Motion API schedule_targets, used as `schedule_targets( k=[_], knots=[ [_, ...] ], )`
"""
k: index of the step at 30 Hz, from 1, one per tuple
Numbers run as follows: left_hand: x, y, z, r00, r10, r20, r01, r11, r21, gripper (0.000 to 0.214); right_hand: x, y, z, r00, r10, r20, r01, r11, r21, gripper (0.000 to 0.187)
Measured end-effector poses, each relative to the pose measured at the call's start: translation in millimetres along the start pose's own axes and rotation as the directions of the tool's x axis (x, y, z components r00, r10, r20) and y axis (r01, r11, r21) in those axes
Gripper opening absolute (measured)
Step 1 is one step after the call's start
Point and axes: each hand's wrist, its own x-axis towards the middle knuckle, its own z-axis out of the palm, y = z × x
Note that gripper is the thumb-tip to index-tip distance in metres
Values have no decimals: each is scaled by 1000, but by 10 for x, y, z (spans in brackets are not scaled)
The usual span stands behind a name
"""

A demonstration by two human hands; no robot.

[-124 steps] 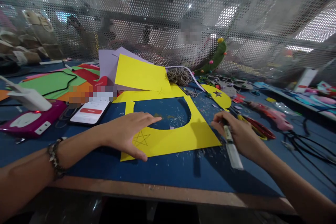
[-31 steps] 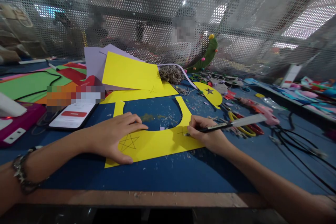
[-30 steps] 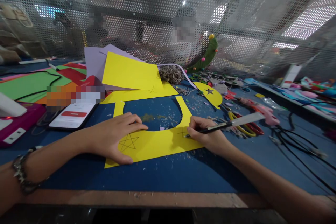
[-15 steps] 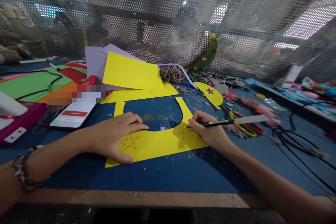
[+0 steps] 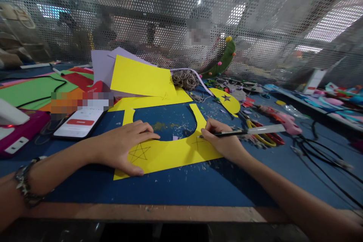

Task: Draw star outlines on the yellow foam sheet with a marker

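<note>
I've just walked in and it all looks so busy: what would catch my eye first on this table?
Most striking is the bright yellow sheet lying on the blue table, with a big curved piece cut out of it. The left hand lies flat on it beside a drawn star, while the right hand holds a pen with its tip at a second star. Behind them lie more coloured sheets and a phone at the left.

Both forearms are seen bare, with no sleeves in view. A dark beaded bracelet (image 5: 24,189) with pale, metallic-looking pieces is worn on the left wrist. Nothing is worn on the right wrist.
</note>
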Motion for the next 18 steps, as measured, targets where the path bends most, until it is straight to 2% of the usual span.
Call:
schedule_targets(
  k=[18],
  knots=[
    [6,6,8,1000,14,-20,-14,1000,6,73,-17,41,0,1000,-10,27,10,1000,-3,21]
  ],
)
